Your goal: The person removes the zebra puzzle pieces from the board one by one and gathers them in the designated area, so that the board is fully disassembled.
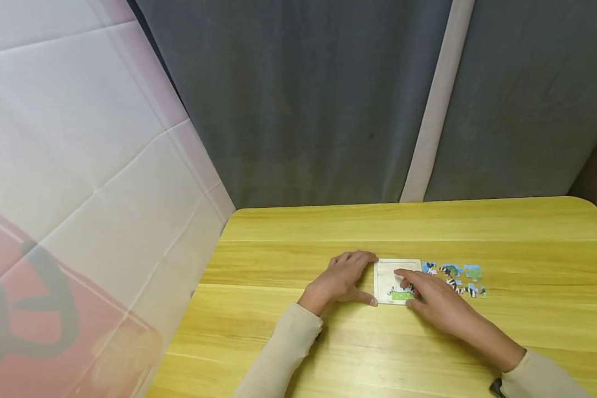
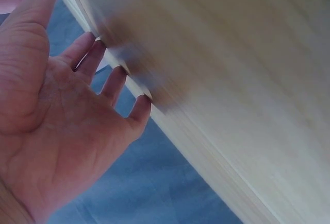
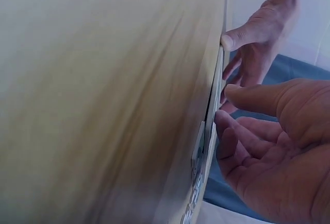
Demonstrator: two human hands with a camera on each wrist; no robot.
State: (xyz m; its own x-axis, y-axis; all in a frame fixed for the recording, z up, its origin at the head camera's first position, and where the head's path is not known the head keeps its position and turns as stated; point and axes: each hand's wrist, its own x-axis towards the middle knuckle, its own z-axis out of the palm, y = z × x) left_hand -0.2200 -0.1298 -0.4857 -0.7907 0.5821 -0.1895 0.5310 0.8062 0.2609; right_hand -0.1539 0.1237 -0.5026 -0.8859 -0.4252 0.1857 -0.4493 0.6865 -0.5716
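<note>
A small square puzzle tray (image 1: 384, 275) with a pale rim lies flat on the table. Joined pieces showing green grass and zebra stripes (image 1: 402, 296) fill part of its lower edge. My left hand (image 1: 339, 279) spans the tray's left side, its thumb at the near corner and its fingertips by the far corner. Over the tray's right part reaches my right hand (image 1: 440, 301), hiding some of the inside. In the right wrist view, the right hand's fingertips (image 3: 220, 118) touch the tray; its thumb stands apart, and no piece shows between them.
Several loose puzzle pieces (image 1: 472, 272) with blue, green and striped prints lie right of the tray, partly behind the right hand. The wooden table (image 1: 288, 254) ends at a grey curtain (image 1: 298, 110) behind. A white printed cloth (image 1: 104, 166) hangs on the left.
</note>
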